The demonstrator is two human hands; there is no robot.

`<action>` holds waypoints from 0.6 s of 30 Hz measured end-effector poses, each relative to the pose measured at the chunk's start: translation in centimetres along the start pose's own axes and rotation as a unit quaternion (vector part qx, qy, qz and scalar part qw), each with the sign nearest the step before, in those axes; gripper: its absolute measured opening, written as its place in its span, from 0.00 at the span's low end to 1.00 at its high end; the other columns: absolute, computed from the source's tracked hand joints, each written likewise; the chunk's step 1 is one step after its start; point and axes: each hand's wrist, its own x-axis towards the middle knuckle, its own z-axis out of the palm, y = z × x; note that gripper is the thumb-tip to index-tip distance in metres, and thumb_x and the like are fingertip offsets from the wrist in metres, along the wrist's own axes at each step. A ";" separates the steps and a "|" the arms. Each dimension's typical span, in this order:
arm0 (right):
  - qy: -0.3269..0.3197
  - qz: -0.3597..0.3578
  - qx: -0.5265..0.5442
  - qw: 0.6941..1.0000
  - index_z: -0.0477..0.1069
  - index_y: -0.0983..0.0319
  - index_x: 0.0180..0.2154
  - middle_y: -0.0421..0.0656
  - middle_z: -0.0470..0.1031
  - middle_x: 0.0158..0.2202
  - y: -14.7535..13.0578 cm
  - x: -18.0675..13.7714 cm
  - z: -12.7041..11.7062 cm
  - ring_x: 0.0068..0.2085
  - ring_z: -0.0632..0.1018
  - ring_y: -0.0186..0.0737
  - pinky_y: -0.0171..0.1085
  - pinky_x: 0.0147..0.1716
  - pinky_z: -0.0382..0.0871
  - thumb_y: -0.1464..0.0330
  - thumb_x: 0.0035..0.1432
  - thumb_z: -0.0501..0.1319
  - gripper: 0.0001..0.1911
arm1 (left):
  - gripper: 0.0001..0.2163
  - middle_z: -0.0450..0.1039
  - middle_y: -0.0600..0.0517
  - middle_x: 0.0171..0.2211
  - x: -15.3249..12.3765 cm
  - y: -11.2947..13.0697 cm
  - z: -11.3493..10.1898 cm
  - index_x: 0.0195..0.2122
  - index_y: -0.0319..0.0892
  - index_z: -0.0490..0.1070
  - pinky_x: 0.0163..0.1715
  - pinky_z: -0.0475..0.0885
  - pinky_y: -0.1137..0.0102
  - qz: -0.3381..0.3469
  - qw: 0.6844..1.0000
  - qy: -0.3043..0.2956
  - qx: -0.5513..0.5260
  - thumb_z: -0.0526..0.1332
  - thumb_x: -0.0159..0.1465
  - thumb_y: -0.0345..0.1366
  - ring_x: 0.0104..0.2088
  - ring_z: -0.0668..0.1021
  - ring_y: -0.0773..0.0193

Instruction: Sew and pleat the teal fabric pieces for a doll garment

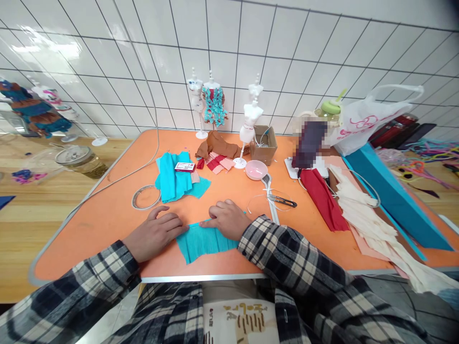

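A piece of turquoise crepe paper [206,244] lies on the orange table near its front edge. My left hand [156,234] rests flat at the paper's upper left corner, fingers stretched and thumb apart. Along the top edge, which looks folded over, my right hand [229,220] presses with its index finger; the other fingers are curled and the thumb is partly hidden. Just behind my hands is a heap of turquoise crepe paper [175,181] with a small white and dark red box [185,166] on it. A roll of tape [146,197] lies beyond my left hand.
A snipper [282,200], a pink bowl [256,170] and small white dress forms [251,117] stand or lie beyond. Brown paper [218,145] and a cardboard box [264,145] are at the back. Red paper [324,200] and cream paper [369,215] lie right. A cable [158,114] crosses left.
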 end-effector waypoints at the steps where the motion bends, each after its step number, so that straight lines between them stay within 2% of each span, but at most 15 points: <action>1: 0.000 -0.002 0.001 1.000 0.77 0.48 0.43 0.41 0.69 0.35 0.0 0.0 0.0 0.37 0.63 0.39 0.41 0.33 0.48 0.58 0.68 0.53 0.14 | 0.17 0.78 0.53 0.35 -0.4 -0.1 0.1 0.48 0.53 0.74 0.60 0.53 0.55 -0.005 1.000 -0.002 0.001 0.50 0.68 0.29 0.45 0.76 0.60; 4: -0.005 -0.009 0.004 1.000 0.77 0.46 0.45 0.41 0.69 0.35 0.1 0.0 -0.1 0.37 0.63 0.39 0.40 0.33 0.48 0.58 0.69 0.52 0.15 | 0.20 0.79 0.53 0.43 -2.1 -0.4 0.3 0.55 0.58 0.70 0.60 0.52 0.53 -0.019 1.000 0.007 0.018 0.50 0.67 0.29 0.50 0.75 0.58; 7: -0.006 -0.009 0.009 1.000 0.77 0.46 0.46 0.41 0.69 0.35 0.0 -0.1 0.0 0.37 0.63 0.39 0.40 0.34 0.48 0.59 0.69 0.52 0.15 | 0.18 0.77 0.52 0.49 -3.9 -0.4 0.0 0.55 0.59 0.70 0.58 0.54 0.50 -0.056 0.997 0.033 0.040 0.53 0.67 0.34 0.51 0.74 0.52; 10: 0.002 -0.007 0.011 1.000 0.77 0.46 0.46 0.41 0.70 0.35 -0.1 -0.1 0.0 0.37 0.63 0.39 0.41 0.34 0.48 0.59 0.69 0.52 0.14 | 0.17 0.77 0.47 0.48 -4.5 0.8 -1.0 0.56 0.53 0.69 0.54 0.59 0.51 -0.155 0.983 0.094 0.027 0.54 0.67 0.37 0.49 0.74 0.50; 12: 0.007 -0.007 0.010 1.000 0.77 0.47 0.44 0.41 0.70 0.34 -0.1 -0.1 0.0 0.37 0.63 0.39 0.41 0.33 0.48 0.59 0.69 0.52 0.14 | 0.20 0.76 0.44 0.46 -3.8 2.4 -1.3 0.59 0.46 0.65 0.48 0.64 0.55 -0.226 0.966 0.123 0.005 0.55 0.67 0.40 0.46 0.75 0.51; 14: 0.011 -0.008 0.007 1.000 0.78 0.47 0.43 0.41 0.70 0.34 -0.1 -0.1 -0.1 0.36 0.63 0.39 0.40 0.33 0.47 0.58 0.68 0.53 0.15 | 0.21 0.76 0.43 0.47 -2.5 4.0 -1.1 0.59 0.44 0.66 0.46 0.65 0.56 -0.277 0.955 0.101 0.020 0.55 0.67 0.44 0.46 0.75 0.50; 15: 0.012 -0.008 0.006 1.000 0.78 0.48 0.43 0.41 0.70 0.34 -0.1 -0.1 -0.2 0.36 0.63 0.39 0.40 0.33 0.47 0.58 0.68 0.53 0.15 | 0.20 0.76 0.44 0.48 -1.8 4.6 -0.9 0.58 0.46 0.68 0.46 0.64 0.55 -0.280 0.955 0.088 0.033 0.54 0.67 0.45 0.47 0.75 0.49; 18: 0.010 -0.009 0.006 1.000 0.78 0.49 0.43 0.41 0.70 0.34 -0.1 -0.1 -0.4 0.37 0.64 0.39 0.41 0.33 0.48 0.58 0.68 0.52 0.15 | 0.19 0.72 0.46 0.57 -0.6 5.5 0.2 0.59 0.49 0.67 0.53 0.56 0.48 -0.232 0.970 0.047 0.059 0.53 0.69 0.44 0.54 0.72 0.47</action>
